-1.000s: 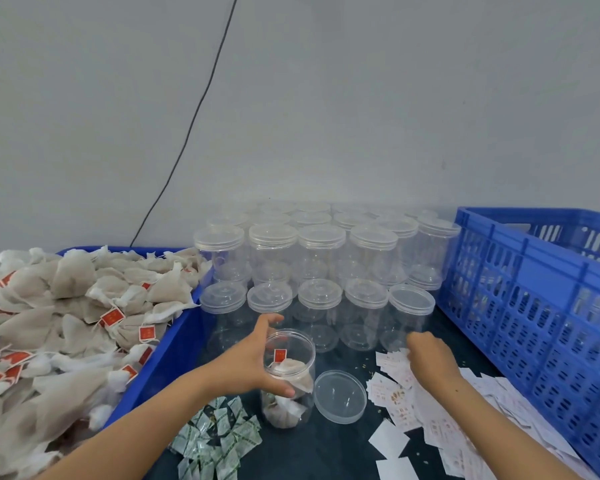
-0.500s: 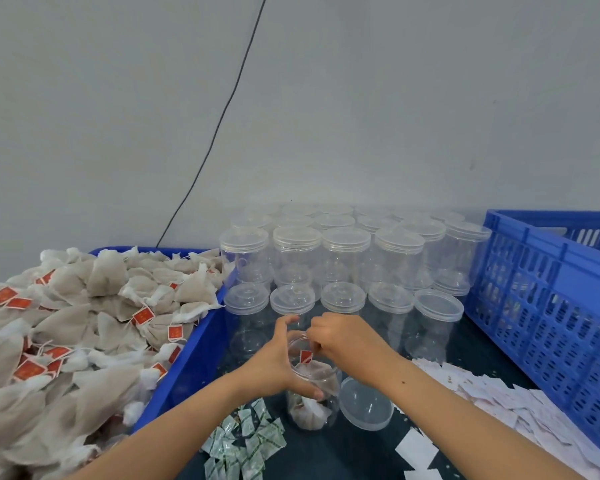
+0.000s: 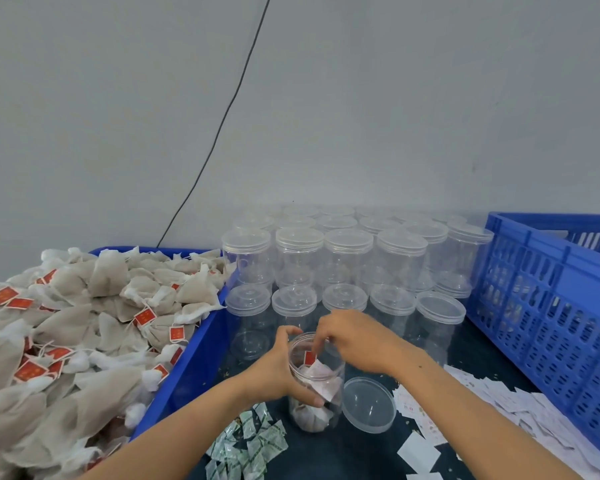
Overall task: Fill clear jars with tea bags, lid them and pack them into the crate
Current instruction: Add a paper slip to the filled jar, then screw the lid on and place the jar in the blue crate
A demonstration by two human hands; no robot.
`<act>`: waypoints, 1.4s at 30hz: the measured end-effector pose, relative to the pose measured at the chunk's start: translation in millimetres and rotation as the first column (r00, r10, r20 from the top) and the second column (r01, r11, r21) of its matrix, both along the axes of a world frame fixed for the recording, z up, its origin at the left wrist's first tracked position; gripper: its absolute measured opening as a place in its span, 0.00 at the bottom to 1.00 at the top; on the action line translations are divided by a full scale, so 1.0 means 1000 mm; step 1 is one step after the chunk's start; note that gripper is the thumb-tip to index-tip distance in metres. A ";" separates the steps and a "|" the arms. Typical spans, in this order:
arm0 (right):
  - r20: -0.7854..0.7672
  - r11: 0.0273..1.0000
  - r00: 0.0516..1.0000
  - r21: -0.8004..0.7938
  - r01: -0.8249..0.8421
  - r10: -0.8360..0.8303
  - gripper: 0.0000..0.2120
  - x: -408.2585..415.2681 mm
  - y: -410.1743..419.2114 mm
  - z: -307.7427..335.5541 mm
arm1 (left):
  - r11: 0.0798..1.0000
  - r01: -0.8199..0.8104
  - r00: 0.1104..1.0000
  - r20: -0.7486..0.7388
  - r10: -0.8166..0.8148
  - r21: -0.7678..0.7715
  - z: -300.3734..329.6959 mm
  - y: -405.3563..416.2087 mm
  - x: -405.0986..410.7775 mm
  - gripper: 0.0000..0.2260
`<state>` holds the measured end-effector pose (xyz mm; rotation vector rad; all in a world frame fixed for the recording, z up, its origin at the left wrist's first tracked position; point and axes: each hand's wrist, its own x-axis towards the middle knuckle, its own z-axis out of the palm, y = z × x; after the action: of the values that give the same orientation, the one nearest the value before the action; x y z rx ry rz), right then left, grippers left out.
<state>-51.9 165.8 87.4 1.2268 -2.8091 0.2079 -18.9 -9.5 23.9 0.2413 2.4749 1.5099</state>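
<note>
Left hand: the left hand (image 3: 274, 370) is wrapped round the open jar (image 3: 314, 382), thumb across the near wall, fingers curled behind, holding it upright on the dark table (image 3: 343, 452).
Right hand: the right hand (image 3: 354, 337) sits over the jar mouth with fingertips dipped inside, apparently pinching a paper slip (image 3: 321, 374) down among the tea bags; the exact pinch is hidden by the rim.
Jar: between both hands, partly filled, no lid on.
Lid: the loose lid (image 3: 368, 405) lies just below the right wrist, touching the jar's side or nearly so.
Tea bags: the heaped tea bag bin (image 3: 191, 368) lies out past the left forearm.
Crate: the blue crate (image 3: 548, 306) stands beyond the right arm.
Handling: light, thin clear plastic, likely slick and a little springy. Grip mid-wall, not the rim, or it may tip.
Next: probably cap it, taking the lid by its edge.
</note>
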 end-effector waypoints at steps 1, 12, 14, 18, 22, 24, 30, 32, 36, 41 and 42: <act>-0.001 0.969 0.999 -0.243 0.051 -0.052 0.18 0.000 0.009 -0.004 | 1.000 0.004 1.000 0.013 -0.004 -0.001 -0.002 -0.001 -0.002 0.41; 0.426 0.890 0.823 -0.082 0.449 -0.376 0.53 0.012 0.074 -0.118 | 0.999 0.006 1.000 0.023 -0.005 -0.033 -0.010 -0.003 -0.008 0.38; 0.347 0.885 0.858 -0.136 0.446 -0.379 0.51 0.014 0.072 -0.119 | 1.000 0.001 1.000 0.002 -0.001 -0.016 -0.008 -0.004 -0.007 0.36; 0.358 0.858 0.890 -0.321 0.400 -0.282 0.50 0.013 0.071 -0.088 | 0.999 -0.027 0.993 -0.113 0.030 0.027 -0.001 -0.004 -0.006 0.37; 0.333 0.795 0.937 -0.536 0.282 -0.108 0.48 0.014 0.070 -0.036 | 0.991 -0.055 0.968 -0.237 0.083 0.123 0.008 -0.002 -0.003 0.41; 0.331 0.760 0.944 -0.612 0.219 -0.006 0.47 0.016 0.067 -0.017 | 0.985 -0.054 0.948 -0.303 0.102 0.163 0.011 0.000 -0.002 0.40; 0.316 0.712 0.938 -0.691 0.124 0.144 0.36 0.024 0.039 -0.002 | 0.987 -0.013 0.911 -0.405 0.077 0.158 0.013 0.008 0.003 0.38; 0.309 0.727 0.940 -0.678 0.109 0.147 0.30 0.024 0.031 -0.004 | 0.989 -0.020 0.898 -0.431 0.083 0.147 0.011 0.010 0.006 0.40; 0.292 0.743 0.954 -0.652 0.152 0.062 0.29 0.021 0.019 -0.006 | 0.980 -0.069 0.895 -0.422 0.144 0.187 0.013 0.011 0.009 0.38; 0.282 0.520 0.958 -0.813 0.261 -0.040 0.28 0.017 0.015 -0.002 | 0.828 -0.276 0.885 -0.207 0.417 0.489 0.028 0.012 0.009 0.33; 0.305 0.449 0.951 -0.845 0.291 -0.042 0.29 0.016 0.015 -0.001 | 0.732 -0.288 0.909 -0.065 0.412 0.617 0.030 0.010 0.006 0.30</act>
<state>-35.4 180.6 86.2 0.6388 -2.2610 1.6627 -12.9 0.9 53.9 0.0123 2.1743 2.5370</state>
